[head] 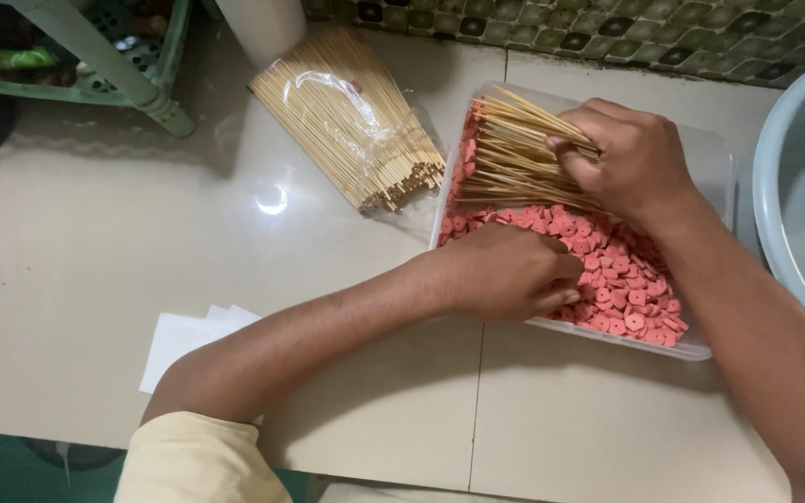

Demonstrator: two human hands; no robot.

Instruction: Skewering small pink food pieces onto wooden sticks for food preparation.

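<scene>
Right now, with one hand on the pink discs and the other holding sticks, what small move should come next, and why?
Probably pinch one disc. The left hand already rests on the pink discs in the clear tray, fingers curled, while the right hand grips a fan of bamboo sticks just above them, with nothing threaded yet as far as I can see.

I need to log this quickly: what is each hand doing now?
Left hand: closed, fingers picking among the pink discs in the tray.
Right hand: closed, holding a bunch of skewers.
</scene>
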